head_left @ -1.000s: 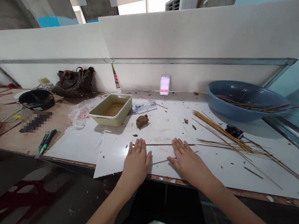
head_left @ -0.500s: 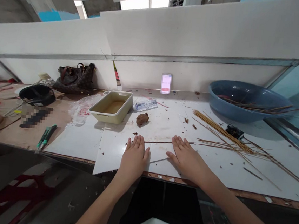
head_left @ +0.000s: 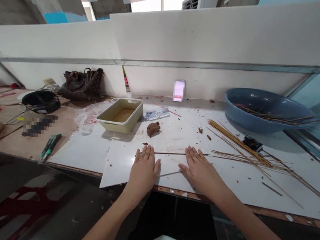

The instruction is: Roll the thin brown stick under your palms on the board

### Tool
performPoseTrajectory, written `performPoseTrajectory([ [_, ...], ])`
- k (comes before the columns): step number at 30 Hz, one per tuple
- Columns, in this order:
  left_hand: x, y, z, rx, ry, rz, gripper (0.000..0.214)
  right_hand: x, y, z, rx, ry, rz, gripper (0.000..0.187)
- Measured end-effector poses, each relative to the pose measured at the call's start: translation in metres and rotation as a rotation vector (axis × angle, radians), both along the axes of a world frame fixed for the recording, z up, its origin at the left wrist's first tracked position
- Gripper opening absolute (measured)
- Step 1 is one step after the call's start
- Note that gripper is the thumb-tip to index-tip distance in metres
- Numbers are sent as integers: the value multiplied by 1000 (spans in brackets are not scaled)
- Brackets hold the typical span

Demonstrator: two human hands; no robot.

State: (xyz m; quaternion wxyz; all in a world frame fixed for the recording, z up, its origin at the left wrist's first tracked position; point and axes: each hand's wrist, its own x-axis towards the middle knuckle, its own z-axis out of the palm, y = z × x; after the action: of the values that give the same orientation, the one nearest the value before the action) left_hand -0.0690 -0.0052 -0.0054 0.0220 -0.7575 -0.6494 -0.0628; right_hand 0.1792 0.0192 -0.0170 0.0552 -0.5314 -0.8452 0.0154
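My left hand lies flat on the white board, fingers stretched out over the left end of a thin dark stick. Toward the other end, my right hand rests flat as well, its fingertips over the stick, whose tip shows just beyond them. Both hands are open, palms down, and the stick lies crosswise under the fingers. A lump of brown clay-like material sits just beyond my left hand. To the right of my right hand lie several thin tan sticks.
A cream tub with brownish liquid stands at back left, near a clear plastic packet. A blue basin holding dark sticks is at back right. A small black box touches the tan sticks. Green-handled tools lie left.
The camera view has shifted very slightly. Both hands stay flat over the stick, with hardly any visible movement.
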Motion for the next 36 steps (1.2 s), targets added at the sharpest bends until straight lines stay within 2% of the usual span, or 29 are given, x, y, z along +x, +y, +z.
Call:
performPoseTrajectory([
  [4,-3,-35,-9,78,10,-15,60,10,-32,-20,83,33,22,87],
  [6,-4,-40,-8,90,14,-10,59,13,-35,-24,105,53,37,84],
  [13,5,0,8,52,-7,90,57,5,8,-2,-36,9,-3,91],
  [15,5,-3,6,53,-12,97,58,6,5,-1,-29,7,-4,91],
  [21,-5,-36,-2,42,-7,66,57,15,-29,-21,67,62,33,86],
  [29,-2,2,6,21,-24,104,58,6,7,0,-43,19,-6,90],
  [36,-11,-29,-5,44,-15,78,59,15,-25,-13,-4,63,15,89],
])
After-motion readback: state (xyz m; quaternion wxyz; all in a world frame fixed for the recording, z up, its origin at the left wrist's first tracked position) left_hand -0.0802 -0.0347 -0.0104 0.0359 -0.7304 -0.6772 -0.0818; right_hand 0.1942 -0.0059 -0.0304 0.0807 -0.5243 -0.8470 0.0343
